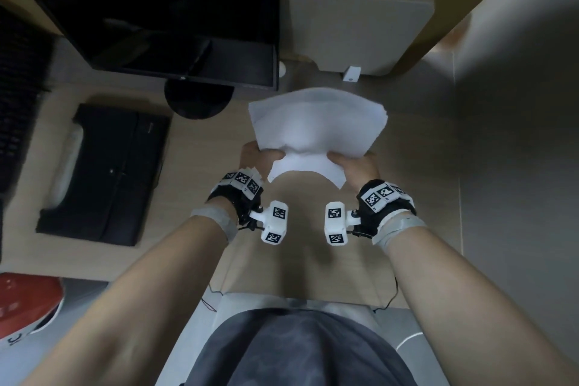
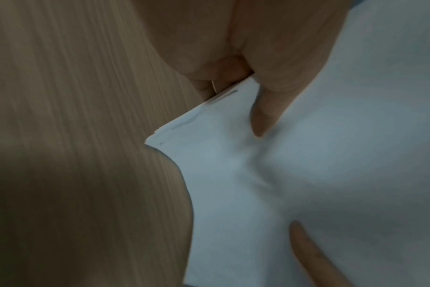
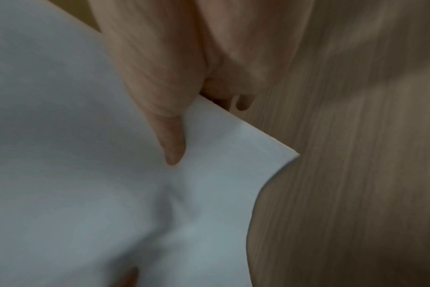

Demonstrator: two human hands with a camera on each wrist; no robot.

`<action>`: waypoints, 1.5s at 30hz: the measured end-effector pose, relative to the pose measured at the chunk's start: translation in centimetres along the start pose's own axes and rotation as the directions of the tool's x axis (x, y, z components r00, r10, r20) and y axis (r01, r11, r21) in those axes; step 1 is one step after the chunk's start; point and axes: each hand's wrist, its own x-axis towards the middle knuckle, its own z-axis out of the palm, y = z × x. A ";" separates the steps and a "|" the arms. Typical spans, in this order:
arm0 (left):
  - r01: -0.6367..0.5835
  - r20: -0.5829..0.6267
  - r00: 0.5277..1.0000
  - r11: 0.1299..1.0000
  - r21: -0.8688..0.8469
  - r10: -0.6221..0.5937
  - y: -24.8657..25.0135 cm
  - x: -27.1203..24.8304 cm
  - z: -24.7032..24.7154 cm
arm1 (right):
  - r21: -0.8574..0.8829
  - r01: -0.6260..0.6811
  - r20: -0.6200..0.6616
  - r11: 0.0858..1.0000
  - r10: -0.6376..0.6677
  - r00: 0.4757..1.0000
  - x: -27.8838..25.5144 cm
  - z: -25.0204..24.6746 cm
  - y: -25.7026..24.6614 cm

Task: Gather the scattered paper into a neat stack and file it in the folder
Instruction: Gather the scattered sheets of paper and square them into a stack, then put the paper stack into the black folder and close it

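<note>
A: Where was the sheaf of white paper sheets?

B: Held above the pale wood-grain desk, bowed upward. The left hand pinched its near-left side, thumb on top; the right hand pinched the near-right side likewise.

A: Recommended procedure?

B: Far edges were fanned unevenly. Loosening both pinches and tapping an edge on the desk would probably square the sheets.

A: Surroundings, largest first?

B: A black flat monitor, a black rectangular case (possibly the folder) well to the left, and a grey rounded pad behind. Nothing blocked the tapping area.
</note>
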 end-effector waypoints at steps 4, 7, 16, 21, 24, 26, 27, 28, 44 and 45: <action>0.030 -0.028 0.999 0.999 0.015 -0.030 1.1 0.7 0.2 | -0.074 -0.042 0.025 0.996 0.043 0.999 -0.3 0.0 0.0; 0.028 -0.012 1.000 0.999 0.030 -0.028 0.2 0.7 0.9 | -0.138 -0.080 0.027 0.987 0.085 0.996 -0.8 -0.7 1.3; 0.115 -0.009 0.993 0.962 0.247 -0.117 -7.4 -1.3 4.5 | -0.225 -0.197 0.078 0.954 0.219 0.973 -1.2 -3.9 7.7; 0.141 0.026 0.988 0.962 0.234 -0.152 -9.0 -1.9 5.2 | -0.291 -0.224 0.025 0.930 0.241 0.970 0.1 -3.7 10.4; 0.119 0.045 0.990 0.959 0.257 -0.135 -9.5 -1.9 4.3 | -0.345 -0.279 -0.057 0.896 0.276 0.959 0.0 -3.1 10.3; 0.115 0.030 0.992 0.970 0.215 -0.124 -9.7 -2.0 2.9 | -0.410 -0.308 -0.141 0.859 0.274 0.951 -0.3 -2.1 9.7; 0.113 0.012 0.993 0.976 0.187 -0.117 -9.7 -1.8 1.9 | -0.416 -0.301 -0.174 0.858 0.249 0.953 -0.4 -1.5 9.2; 0.115 -0.010 0.993 0.981 0.154 -0.115 -9.8 -1.7 0.8 | -0.411 -0.279 -0.187 0.868 0.219 0.958 -0.7 -0.6 8.6; 0.397 -0.447 0.868 0.843 0.363 -0.216 -12.3 6.1 -31.5 | -0.518 0.059 0.391 0.854 0.175 0.903 -4.1 30.2 4.2; 0.418 -0.445 0.864 0.827 0.376 -0.235 -12.9 6.3 -33.3 | -0.518 0.042 0.396 0.854 0.196 0.897 -4.5 31.7 4.4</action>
